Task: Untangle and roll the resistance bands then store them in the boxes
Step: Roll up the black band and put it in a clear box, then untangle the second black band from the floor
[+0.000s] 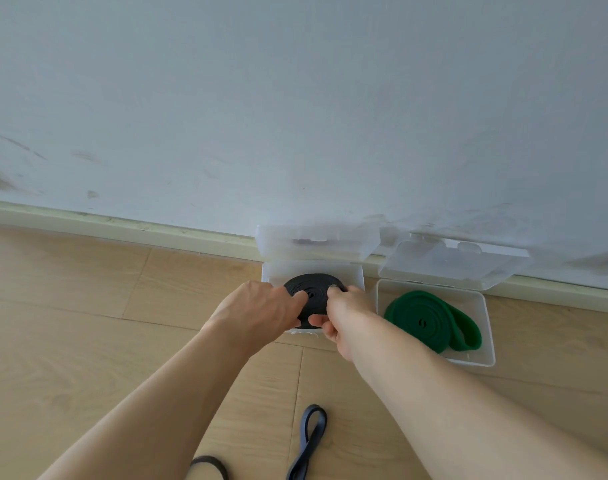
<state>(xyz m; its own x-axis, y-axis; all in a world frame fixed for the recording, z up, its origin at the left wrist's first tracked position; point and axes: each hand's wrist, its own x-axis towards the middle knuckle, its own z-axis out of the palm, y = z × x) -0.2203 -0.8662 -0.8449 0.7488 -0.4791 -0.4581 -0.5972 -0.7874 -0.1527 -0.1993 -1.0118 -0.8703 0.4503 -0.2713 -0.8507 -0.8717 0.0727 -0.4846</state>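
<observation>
Loose on the wooden floor at six o'clock lie a blue band [307, 441] and a dark loop [211, 466]. Further out, both hands – left hand [261, 311], right hand [344, 318] – grip a rolled black band [313, 292] in the open clear box [354, 275]. At three o'clock, a green band [430, 320] sits coiled in a second box [486, 327].
</observation>
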